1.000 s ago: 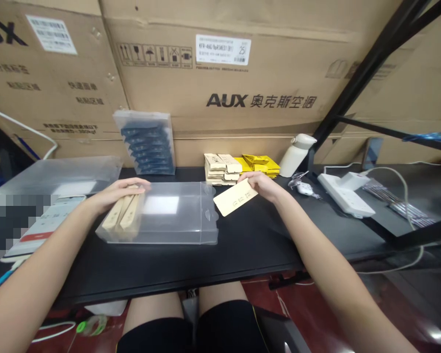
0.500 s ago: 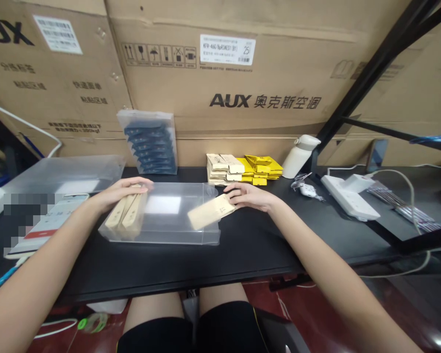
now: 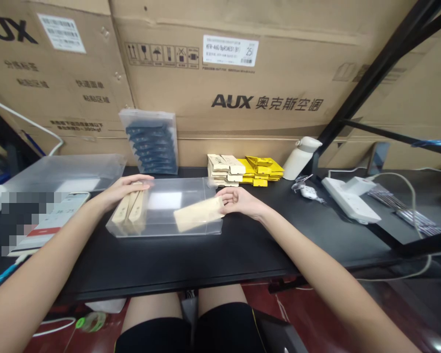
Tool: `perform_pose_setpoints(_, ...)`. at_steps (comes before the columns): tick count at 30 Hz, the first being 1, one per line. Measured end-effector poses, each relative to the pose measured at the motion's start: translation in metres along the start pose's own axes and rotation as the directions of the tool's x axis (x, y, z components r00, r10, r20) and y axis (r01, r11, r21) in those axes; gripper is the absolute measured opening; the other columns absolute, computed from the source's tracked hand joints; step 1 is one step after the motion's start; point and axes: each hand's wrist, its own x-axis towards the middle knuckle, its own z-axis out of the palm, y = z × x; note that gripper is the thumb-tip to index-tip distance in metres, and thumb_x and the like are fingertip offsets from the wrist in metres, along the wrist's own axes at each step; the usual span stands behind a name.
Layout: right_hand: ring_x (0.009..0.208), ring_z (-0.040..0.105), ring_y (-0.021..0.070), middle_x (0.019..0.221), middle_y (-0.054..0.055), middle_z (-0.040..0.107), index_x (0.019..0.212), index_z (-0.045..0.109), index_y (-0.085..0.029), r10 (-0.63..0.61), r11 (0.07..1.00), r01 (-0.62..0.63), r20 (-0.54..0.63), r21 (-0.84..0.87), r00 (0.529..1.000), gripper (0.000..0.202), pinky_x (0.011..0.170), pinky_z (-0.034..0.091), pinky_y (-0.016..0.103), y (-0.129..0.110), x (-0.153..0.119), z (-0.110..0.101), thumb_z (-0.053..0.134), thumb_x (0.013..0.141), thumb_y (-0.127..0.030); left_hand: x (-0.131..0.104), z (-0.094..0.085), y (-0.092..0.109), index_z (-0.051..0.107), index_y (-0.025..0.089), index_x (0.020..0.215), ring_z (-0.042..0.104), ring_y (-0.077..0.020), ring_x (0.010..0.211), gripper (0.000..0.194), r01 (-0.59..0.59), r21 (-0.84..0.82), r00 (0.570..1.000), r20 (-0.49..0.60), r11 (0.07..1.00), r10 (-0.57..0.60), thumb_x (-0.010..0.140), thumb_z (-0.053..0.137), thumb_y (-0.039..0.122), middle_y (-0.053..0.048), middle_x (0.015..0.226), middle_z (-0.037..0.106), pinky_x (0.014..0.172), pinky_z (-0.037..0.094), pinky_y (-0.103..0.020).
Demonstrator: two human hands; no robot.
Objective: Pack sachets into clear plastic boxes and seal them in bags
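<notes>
A clear plastic box [image 3: 165,228] lies on the black table, with cream packets [image 3: 135,208] standing at its left end. My left hand [image 3: 127,189] is closed around the top of those packets and the box's left end. Between the fingertips of my right hand [image 3: 235,200] is another cream packet [image 3: 196,214], tilted over the right part of the box. Behind the box, piles of cream packets [image 3: 224,169] and yellow packets [image 3: 260,169] sit side by side. A second clear box [image 3: 150,142], filled with dark blue packets, stands upright at the back.
A white bottle [image 3: 300,158], a small white item with a keyring [image 3: 309,192] and a white power strip [image 3: 351,200] are on the right. A phone [image 3: 55,218] lies at left, before a clear plastic sheet or box [image 3: 73,169]. Cardboard [image 3: 176,88] stands behind.
My right hand has moved left with its packet, which now reaches further over the clear box. The box's near edge has shifted slightly up and right; my left hand stays at its left end.
</notes>
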Motion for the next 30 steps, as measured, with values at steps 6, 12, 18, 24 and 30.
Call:
perform_pose_setpoints(6,0.07,0.062,0.0101,0.079,-0.001,0.064,0.097,0.063,-0.015,-0.101,0.993,0.104,0.042,-0.056,0.994,0.046,0.07,0.054,0.025,0.002,0.001,0.008,0.081,0.055,-0.016,0.001,-0.001,-0.002,0.069,0.025,0.106,0.065,-0.0185,0.086,0.042,-0.018,0.03,1.0,0.01,0.999,0.018,0.066,0.079,0.036,-0.001,0.106,0.073,0.075,0.049,-0.026)
perform_pose_setpoints(12,0.069,0.058,0.0106,0.075,-0.003,0.057,0.094,0.058,-0.017,-0.231,0.966,0.219,-0.075,-0.138,0.97,0.046,0.073,0.053,0.029,0.012,0.01,0.012,0.081,0.055,-0.023,0.008,0.005,-0.007,0.071,0.024,0.102,0.065,-0.0254,0.102,0.047,-0.09,0.106,0.994,-0.054,0.99,0.096,0.061,0.08,0.044,-0.004,0.107,0.073,0.087,0.049,-0.033)
perform_pose_setpoints(18,0.071,0.057,0.0111,0.077,-0.003,0.054,0.093,0.051,-0.02,-0.271,0.949,0.251,-0.087,-0.19,0.959,0.046,0.072,0.049,0.028,0.019,0.013,0.011,0.081,0.058,-0.028,0.005,0.012,-0.004,0.071,0.025,0.101,0.063,-0.0285,0.107,0.047,-0.106,0.166,0.986,-0.108,0.98,0.125,0.061,0.078,0.048,-0.005,0.106,0.072,0.09,0.049,-0.036)
perform_pose_setpoints(24,0.072,0.058,0.0134,0.079,-0.001,0.059,0.087,0.057,-0.018,-0.276,0.938,0.249,-0.084,-0.241,0.958,0.044,0.074,0.047,0.03,0.019,0.015,0.011,0.083,0.055,-0.034,0.004,0.015,-0.003,0.069,0.023,0.104,0.065,-0.0249,0.093,0.056,-0.035,0.169,0.97,-0.23,0.985,0.074,0.056,0.081,0.05,-0.004,0.092,0.071,0.08,0.05,-0.033)
perform_pose_setpoints(30,0.066,0.053,0.0122,0.073,-0.001,0.059,0.078,0.061,-0.016,-0.28,0.933,0.238,-0.129,-0.271,0.951,0.036,0.071,0.045,0.03,0.019,0.016,0.014,0.081,0.056,-0.036,0.003,0.019,-0.002,0.066,0.019,0.098,0.064,-0.0241,0.096,0.055,-0.063,0.125,0.926,-0.363,0.99,0.105,0.053,0.085,0.045,-0.005,0.091,0.07,0.087,0.048,-0.035)
